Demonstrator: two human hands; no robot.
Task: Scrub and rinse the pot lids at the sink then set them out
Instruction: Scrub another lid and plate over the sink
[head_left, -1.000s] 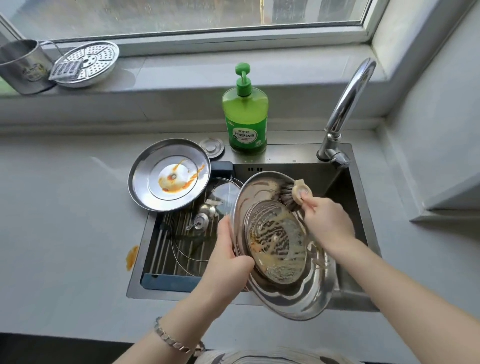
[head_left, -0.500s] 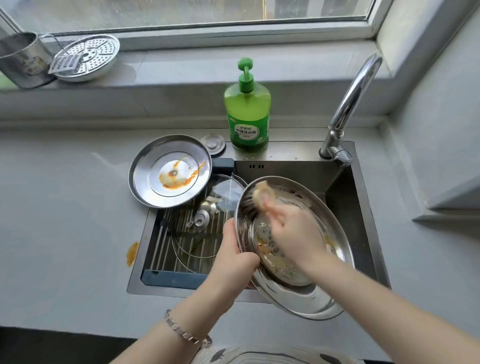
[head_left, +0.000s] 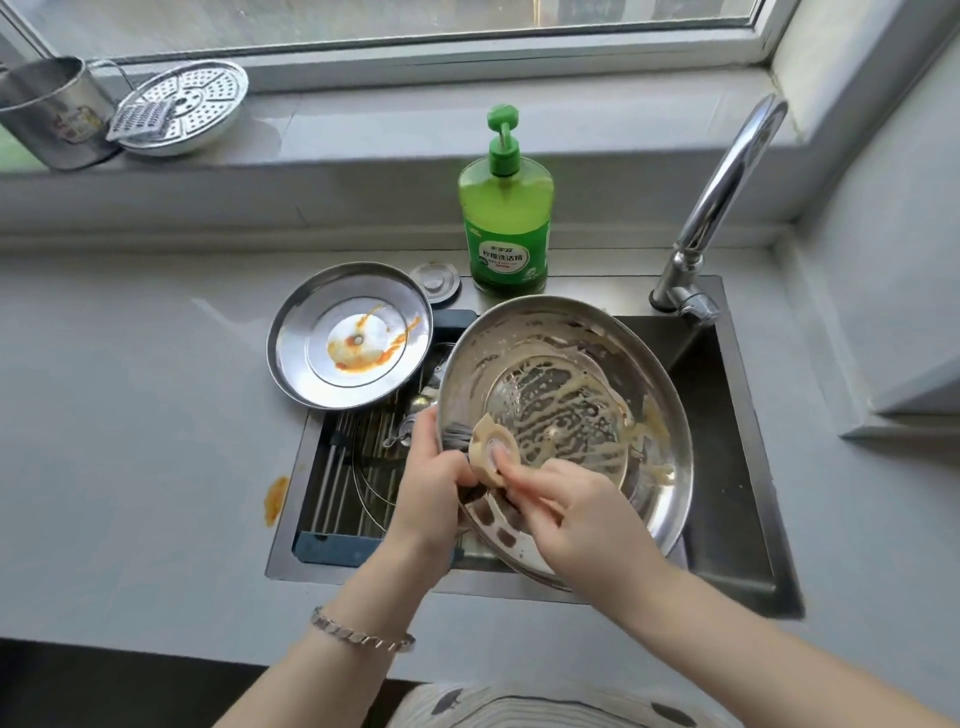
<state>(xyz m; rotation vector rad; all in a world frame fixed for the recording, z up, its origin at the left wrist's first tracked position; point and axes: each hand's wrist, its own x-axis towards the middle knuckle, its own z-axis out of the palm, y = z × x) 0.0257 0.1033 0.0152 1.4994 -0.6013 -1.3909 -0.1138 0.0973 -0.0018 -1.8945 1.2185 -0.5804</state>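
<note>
A large steel pot lid (head_left: 649, 364), inside up and streaked with yellowish suds, is tilted over the sink (head_left: 737, 467). My left hand (head_left: 434, 483) grips its left rim. My right hand (head_left: 576, 512) holds a round beige-headed scrubbing brush (head_left: 491, 449) with dark bristles pressed against the lid's lower left inside. A second steel lid (head_left: 353, 335), smeared with orange sauce, lies inside up on the sink's left corner. A glass lid (head_left: 374, 478) with a metal knob lies on the rack under my left hand, partly hidden.
A green dish soap bottle (head_left: 506, 208) stands behind the sink, a small round drain cover (head_left: 435, 278) beside it. The chrome tap (head_left: 722, 197) arches at the right. On the windowsill sit a steel cup (head_left: 47, 111), a grater and a perforated steamer plate (head_left: 192, 106). An orange stain (head_left: 275, 499) marks the counter.
The brush has swept from the lid's upper right edge across to its lower left inside. The lid has tilted flatter, showing more of its sudsy inside. The left hand's grip stayed put.
</note>
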